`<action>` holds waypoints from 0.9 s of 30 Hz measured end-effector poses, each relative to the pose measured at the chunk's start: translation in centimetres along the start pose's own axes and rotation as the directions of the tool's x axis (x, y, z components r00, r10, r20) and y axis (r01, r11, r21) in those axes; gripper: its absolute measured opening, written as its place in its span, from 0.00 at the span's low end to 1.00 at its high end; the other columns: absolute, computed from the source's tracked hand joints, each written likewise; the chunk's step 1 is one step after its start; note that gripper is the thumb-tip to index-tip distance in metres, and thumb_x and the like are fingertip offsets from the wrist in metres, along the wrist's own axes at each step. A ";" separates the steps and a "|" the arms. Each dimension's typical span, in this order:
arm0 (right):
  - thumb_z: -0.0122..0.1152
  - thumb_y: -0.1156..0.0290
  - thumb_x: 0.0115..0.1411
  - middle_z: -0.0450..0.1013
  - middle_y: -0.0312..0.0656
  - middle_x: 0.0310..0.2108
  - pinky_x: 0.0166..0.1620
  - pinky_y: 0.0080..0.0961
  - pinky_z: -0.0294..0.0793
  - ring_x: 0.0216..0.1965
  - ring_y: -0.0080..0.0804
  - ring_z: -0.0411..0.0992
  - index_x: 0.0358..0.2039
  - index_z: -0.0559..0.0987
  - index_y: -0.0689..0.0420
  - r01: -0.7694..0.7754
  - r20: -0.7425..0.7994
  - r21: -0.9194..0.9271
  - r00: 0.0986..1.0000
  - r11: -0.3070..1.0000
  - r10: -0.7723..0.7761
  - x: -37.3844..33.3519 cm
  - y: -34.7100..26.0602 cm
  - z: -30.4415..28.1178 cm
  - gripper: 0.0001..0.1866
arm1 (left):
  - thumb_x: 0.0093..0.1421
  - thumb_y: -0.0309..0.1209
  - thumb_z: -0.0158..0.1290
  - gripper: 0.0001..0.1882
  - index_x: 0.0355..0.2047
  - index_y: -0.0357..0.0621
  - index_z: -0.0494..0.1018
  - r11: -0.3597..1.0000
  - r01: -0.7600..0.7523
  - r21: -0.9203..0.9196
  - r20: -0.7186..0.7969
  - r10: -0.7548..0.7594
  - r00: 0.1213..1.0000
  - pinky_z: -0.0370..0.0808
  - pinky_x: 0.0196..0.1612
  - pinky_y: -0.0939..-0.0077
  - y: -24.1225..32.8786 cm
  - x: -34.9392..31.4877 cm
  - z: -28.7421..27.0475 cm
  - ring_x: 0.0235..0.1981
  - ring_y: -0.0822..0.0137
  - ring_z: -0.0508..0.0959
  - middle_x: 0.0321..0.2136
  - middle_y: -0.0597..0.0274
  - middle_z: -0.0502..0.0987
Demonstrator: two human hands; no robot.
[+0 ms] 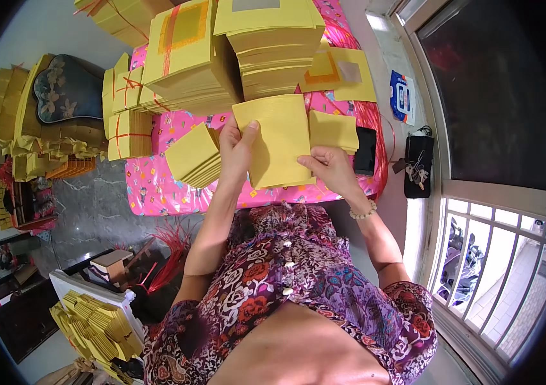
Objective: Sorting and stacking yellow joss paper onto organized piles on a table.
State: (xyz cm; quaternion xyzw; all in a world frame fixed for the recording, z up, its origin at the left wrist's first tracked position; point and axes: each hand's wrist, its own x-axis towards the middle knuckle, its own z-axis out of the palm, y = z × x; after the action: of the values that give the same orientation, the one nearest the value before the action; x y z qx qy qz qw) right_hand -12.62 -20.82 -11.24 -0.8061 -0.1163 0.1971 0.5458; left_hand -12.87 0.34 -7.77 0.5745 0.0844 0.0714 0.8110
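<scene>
Between my hands is a stack of yellow paper sheets (279,138), raised over the near part of the table. My left hand (237,147) grips its left edge, thumb on the top face. At the lower right edge, my right hand (330,168) pinches the same stack, with a beaded bracelet on that wrist. Left of it, a fanned pile of folded yellow paper (193,156) lies on the pink patterned tablecloth (148,186). Just right of the held stack sits a smaller yellow paper pile (333,131). How many sheets I hold cannot be told.
Tall yellow paper stacks (273,51) fill the table's far side, beside bundles tied with red strips (128,135). A black phone (365,151) and red plastic strips (382,128) line the right edge. A cushioned chair (71,86) stands left; a barred window (497,256) is at right.
</scene>
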 end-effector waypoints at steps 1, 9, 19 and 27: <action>0.62 0.63 0.59 0.67 0.28 0.15 0.22 0.17 0.63 0.20 0.11 0.62 0.22 0.75 0.64 0.001 0.001 0.000 1.000 1.000 -0.001 -0.1 -0.1 0.1 0.17 | 0.64 0.25 0.47 0.11 0.46 0.38 0.68 1.000 -0.013 -0.005 -0.017 0.013 1.000 0.73 0.41 0.78 0.0 -0.1 -0.1 0.37 0.74 0.77 0.39 0.61 0.78; 0.62 0.67 0.59 0.74 0.32 0.23 0.31 0.17 0.73 0.28 0.15 0.72 0.30 0.76 0.64 -0.166 0.109 0.225 0.984 0.960 0.144 -1.1 -0.6 0.5 0.11 | 0.64 0.24 0.47 0.14 0.49 0.38 0.67 0.999 -0.044 -0.013 -0.080 0.043 0.996 0.73 0.43 0.78 -0.7 0.1 -1.1 0.40 0.73 0.76 0.41 0.60 0.77; 0.58 0.70 0.61 0.74 0.30 0.31 0.32 0.12 0.71 0.30 0.12 0.70 0.40 0.74 0.60 0.029 0.032 0.322 0.999 0.946 -0.041 0.7 -1.5 -2.0 0.09 | 0.63 0.23 0.45 0.15 0.51 0.36 0.65 0.993 0.018 0.120 0.190 -0.041 0.981 0.69 0.44 0.80 -1.5 -2.4 -0.8 0.41 0.77 0.72 0.40 0.62 0.75; 0.57 0.71 0.62 0.74 0.32 0.29 0.30 0.12 0.70 0.29 0.13 0.69 0.37 0.74 0.62 -0.104 0.173 0.350 0.984 0.931 0.045 -0.4 -2.6 -2.0 0.08 | 0.63 0.24 0.45 0.14 0.49 0.36 0.66 0.942 0.091 0.323 0.313 -0.197 0.929 0.70 0.36 0.81 -0.2 -2.6 -1.2 0.32 0.79 0.72 0.33 0.67 0.75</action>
State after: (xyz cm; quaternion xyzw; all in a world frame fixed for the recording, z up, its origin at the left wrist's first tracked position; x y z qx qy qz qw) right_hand -12.03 -21.69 -8.10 -0.6785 -0.0916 0.3002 0.6641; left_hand -15.66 0.79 -8.25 0.6875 -0.0049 -0.1035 0.7188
